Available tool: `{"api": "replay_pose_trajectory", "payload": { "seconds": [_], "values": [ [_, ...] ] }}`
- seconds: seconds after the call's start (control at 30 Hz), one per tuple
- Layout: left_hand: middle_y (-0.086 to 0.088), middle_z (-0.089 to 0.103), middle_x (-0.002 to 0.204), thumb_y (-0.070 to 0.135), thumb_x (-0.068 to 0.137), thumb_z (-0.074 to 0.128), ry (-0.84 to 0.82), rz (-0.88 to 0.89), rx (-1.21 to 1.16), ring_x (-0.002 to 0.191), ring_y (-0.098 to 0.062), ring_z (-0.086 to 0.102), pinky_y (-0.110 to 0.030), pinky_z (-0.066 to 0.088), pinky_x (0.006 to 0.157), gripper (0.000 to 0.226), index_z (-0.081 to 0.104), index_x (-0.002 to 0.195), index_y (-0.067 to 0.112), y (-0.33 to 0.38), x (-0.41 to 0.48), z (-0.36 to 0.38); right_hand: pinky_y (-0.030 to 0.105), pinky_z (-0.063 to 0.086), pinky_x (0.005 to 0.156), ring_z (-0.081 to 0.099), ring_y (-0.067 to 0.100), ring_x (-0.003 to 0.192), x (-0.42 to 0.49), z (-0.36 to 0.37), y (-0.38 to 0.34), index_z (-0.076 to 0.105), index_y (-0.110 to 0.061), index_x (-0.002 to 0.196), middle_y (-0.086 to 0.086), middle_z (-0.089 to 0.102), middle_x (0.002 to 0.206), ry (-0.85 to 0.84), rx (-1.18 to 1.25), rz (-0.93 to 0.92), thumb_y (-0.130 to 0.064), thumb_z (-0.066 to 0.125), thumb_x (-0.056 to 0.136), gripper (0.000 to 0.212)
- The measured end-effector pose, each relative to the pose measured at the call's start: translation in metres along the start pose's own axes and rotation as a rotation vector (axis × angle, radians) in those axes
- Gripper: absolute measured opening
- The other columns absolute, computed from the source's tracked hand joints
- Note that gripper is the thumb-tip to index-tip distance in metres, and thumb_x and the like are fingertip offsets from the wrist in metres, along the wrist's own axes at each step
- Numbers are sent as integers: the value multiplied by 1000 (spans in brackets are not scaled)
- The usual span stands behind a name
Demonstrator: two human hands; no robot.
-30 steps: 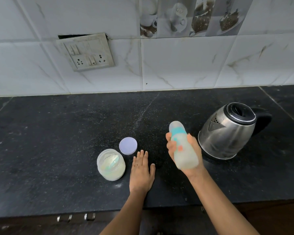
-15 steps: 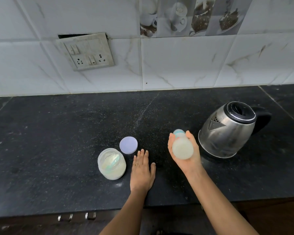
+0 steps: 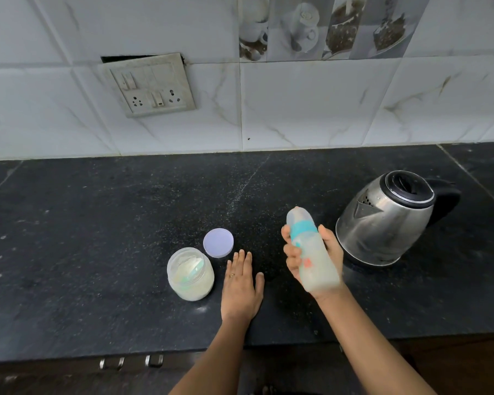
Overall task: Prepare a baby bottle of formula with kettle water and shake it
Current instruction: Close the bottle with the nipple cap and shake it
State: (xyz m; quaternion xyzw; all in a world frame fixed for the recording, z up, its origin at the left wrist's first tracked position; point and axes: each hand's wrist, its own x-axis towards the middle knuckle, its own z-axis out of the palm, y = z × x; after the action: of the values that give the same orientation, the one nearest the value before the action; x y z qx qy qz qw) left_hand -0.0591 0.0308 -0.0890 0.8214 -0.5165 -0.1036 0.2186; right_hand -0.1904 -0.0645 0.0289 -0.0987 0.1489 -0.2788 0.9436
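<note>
My right hand [image 3: 297, 252] grips a capped baby bottle [image 3: 311, 255] with a teal collar and milky liquid inside, held in the air above the black counter [image 3: 97, 223], tilted with its cap pointing away from me. The bottle is motion-blurred. My left hand [image 3: 241, 283] rests flat on the counter, fingers straight, beside an open formula jar [image 3: 190, 275] with a scoop in the powder. The jar's round lid [image 3: 218, 242] lies just behind it. A steel kettle [image 3: 388, 220] stands to the right of the bottle.
A tiled wall with a switch and socket plate [image 3: 151, 86] rises behind the counter. The counter's front edge runs near the bottom, with drawer handles [image 3: 131, 362] below it.
My right hand has swung the bottle: tilted up a second ago, pointing base-on toward me half a second ago, now tilted up again. My left hand has stayed flat on the counter.
</note>
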Motion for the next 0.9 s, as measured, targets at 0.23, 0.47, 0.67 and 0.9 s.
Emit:
{"api": "replay_pose_trajectory", "payload": {
  "seconds": [0.23,0.47,0.67,0.9],
  "values": [
    [-7,21,158,50,89,11,3,-6,2,147,-15,9,-26,-7,116,74,26,149,11,0,-1,-1,23,55,51,60,17,66,-2,1,-3,43,-5,125,13,54,105,19,58,-23,-34,70,77,62],
    [-4,16,159,52,88,7,-10,-5,11,147,-13,5,-24,-12,114,75,22,150,13,0,-1,-2,57,52,83,63,36,94,-6,-3,-14,10,-16,153,24,44,124,-93,-86,-90,-17,67,82,91],
    [-5,17,159,52,87,8,-14,-6,5,148,-14,6,-23,-11,115,75,23,150,13,1,0,-2,59,51,84,65,35,100,-5,-3,-13,6,-15,152,21,59,120,-249,-123,-93,-14,86,66,117],
    [-6,20,158,51,88,11,-5,-7,-5,147,-15,8,-26,-7,117,74,26,150,12,0,0,-1,48,56,81,65,28,92,-8,3,-13,36,-7,134,18,55,119,-227,-196,-81,-20,86,67,85]
  ]
}}
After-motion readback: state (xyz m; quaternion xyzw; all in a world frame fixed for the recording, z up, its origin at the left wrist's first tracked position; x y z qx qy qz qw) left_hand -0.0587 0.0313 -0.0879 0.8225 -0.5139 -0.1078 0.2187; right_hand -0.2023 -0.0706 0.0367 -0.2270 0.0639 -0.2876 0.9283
